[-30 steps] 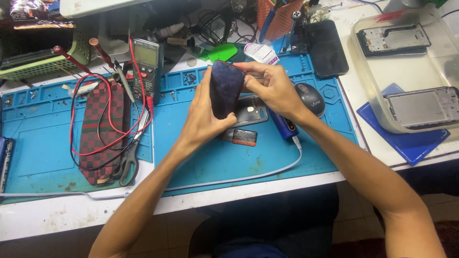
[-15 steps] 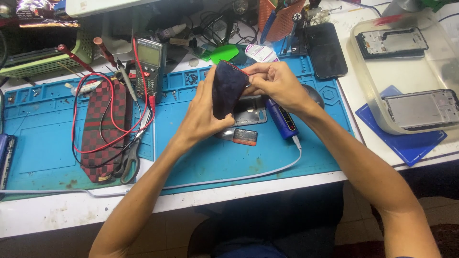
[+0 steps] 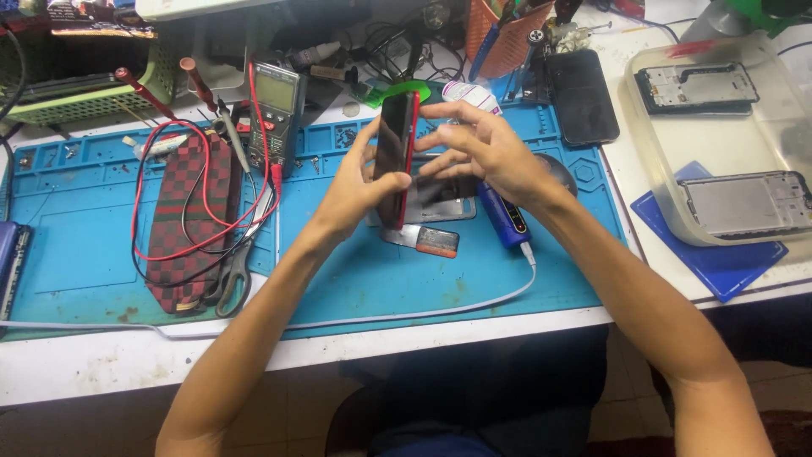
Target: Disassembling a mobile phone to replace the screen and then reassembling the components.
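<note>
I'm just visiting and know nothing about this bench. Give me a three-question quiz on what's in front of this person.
1. True or false: the left hand holds the phone flat on the mat.
2. Which lies left of the phone? A) checkered pouch B) clear tray C) orange cup
3. Fill in: the red leads run to the ____.

Key
1. False: it is held on edge, above the mat, with the right hand at its other side.
2. A.
3. Multimeter.
</note>
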